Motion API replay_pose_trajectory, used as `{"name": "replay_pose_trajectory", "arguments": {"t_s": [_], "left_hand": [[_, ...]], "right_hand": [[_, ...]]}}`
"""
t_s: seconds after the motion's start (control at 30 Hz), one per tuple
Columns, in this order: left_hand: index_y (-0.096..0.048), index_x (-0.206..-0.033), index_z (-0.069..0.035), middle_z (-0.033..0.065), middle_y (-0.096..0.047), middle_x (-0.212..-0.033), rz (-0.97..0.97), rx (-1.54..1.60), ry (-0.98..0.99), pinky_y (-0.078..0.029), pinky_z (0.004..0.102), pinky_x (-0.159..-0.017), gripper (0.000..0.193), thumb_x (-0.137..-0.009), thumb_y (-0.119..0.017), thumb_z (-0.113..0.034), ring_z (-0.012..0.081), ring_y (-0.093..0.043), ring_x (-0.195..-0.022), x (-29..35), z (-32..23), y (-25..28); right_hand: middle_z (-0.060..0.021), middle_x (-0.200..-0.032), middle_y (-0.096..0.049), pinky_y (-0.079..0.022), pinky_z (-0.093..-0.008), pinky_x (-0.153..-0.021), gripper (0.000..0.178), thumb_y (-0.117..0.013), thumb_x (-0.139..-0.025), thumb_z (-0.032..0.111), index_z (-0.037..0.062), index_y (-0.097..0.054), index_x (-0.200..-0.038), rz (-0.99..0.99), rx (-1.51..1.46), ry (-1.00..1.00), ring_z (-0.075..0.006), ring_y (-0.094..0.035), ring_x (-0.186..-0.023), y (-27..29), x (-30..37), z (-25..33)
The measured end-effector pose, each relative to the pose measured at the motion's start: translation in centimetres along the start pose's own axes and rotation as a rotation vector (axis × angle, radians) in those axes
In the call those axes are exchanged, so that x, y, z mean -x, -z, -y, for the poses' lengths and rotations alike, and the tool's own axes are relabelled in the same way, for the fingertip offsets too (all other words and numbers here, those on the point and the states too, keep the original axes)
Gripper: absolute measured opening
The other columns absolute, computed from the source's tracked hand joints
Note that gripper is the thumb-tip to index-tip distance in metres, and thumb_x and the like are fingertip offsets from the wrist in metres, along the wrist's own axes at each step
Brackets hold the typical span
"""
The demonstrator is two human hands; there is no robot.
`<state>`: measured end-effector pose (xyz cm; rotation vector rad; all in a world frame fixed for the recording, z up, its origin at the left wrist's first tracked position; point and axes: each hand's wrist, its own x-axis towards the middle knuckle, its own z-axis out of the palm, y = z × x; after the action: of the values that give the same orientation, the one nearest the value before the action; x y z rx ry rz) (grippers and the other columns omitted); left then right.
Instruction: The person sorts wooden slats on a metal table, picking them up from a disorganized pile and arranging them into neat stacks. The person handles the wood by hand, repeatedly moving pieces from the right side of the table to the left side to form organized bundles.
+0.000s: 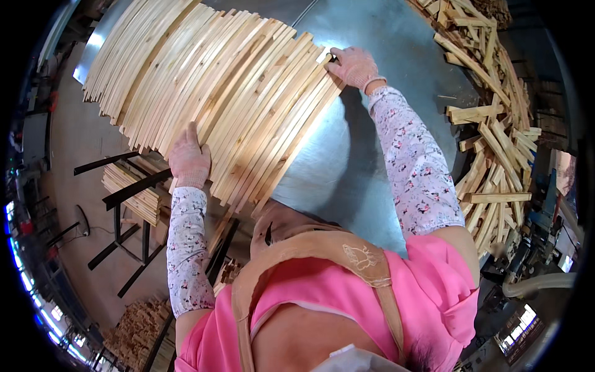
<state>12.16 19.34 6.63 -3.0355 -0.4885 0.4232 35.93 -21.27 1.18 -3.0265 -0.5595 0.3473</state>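
A wide row of pale wooden strips point(248, 93) lies side by side on a metal-topped table point(372, 149), their ends uneven. My left hand point(190, 160), in a pinkish work glove, is closed over the near ends around the row's middle. One of its fingers points along the wood, and the thumb sits to the right. At the far end of the rightmost strips, my gloved right hand point(354, 67) has its fingers curled round the wood. The undersides of both hands are hidden. Floral sleeves cover both forearms.
Along the table's right side, loose wooden offcuts point(496, 149) lie in a tangled heap. Below left stands a black metal frame point(133, 229) beside a bundle of strips point(131, 193). More wood point(139, 328) is stacked at lower left. A pale hose point(539, 284) runs at lower right.
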Motion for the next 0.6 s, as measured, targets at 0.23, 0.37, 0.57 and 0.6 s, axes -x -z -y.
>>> {"name": "replay_pose_trajectory", "arguments": {"t_s": [0.23,0.37,0.57,0.6], "left_hand": [[-0.062,-0.138,-0.011,0.0139,-0.06,-0.14,-0.339,0.3,-0.583,-0.042,0.055,-0.117,0.065,-0.079,-0.084,-0.029,0.0374,-0.054,-0.135,6.1,-8.2,-7.8],[-0.063,-0.136,-0.01,0.0152,-0.059,-0.142,-0.403,0.388,-0.639,-0.043,0.0589,-0.115,0.065,-0.078,-0.084,-0.028,0.0417,-0.055,-0.132,7.0,-10.1,-8.8],[-0.063,-0.137,-0.01,0.0171,-0.053,-0.147,-0.374,0.371,-0.651,-0.038,0.0622,-0.118,0.065,-0.08,-0.084,-0.032,0.0429,-0.05,-0.138,7.1,-9.7,-8.9],[-0.063,-0.137,-0.01,0.0174,-0.053,-0.148,-0.37,0.368,-0.659,-0.037,0.0629,-0.119,0.065,-0.08,-0.084,-0.032,0.0431,-0.049,-0.138,7.1,-9.6,-8.9]], "right_hand": [[-0.0033,-0.128,-0.074,-0.04,-0.0483,-0.111,0.047,-0.059,-0.099,0.057,0.021,-0.082,-0.12,-0.063,0.012,0.082,-0.0249,-0.059,-0.131,0.2,0.4,-1.5],[-0.0023,-0.126,-0.074,-0.039,-0.0484,-0.112,0.043,-0.058,-0.1,0.052,0.0224,-0.083,-0.118,-0.154,0.073,0.116,-0.0236,-0.058,-0.131,0.1,1.2,-1.4],[-0.0033,-0.126,-0.075,-0.039,-0.047,-0.117,0.04,-0.057,-0.1,0.047,0.0223,-0.083,-0.118,-0.049,-0.069,0.133,-0.0243,-0.058,-0.132,1.2,1.3,-1.4],[-0.0033,-0.126,-0.075,-0.039,-0.0464,-0.117,0.04,-0.057,-0.1,0.047,0.0218,-0.082,-0.118,-0.037,-0.058,0.15,-0.0249,-0.059,-0.132,1.3,1.5,-0.5]]}}
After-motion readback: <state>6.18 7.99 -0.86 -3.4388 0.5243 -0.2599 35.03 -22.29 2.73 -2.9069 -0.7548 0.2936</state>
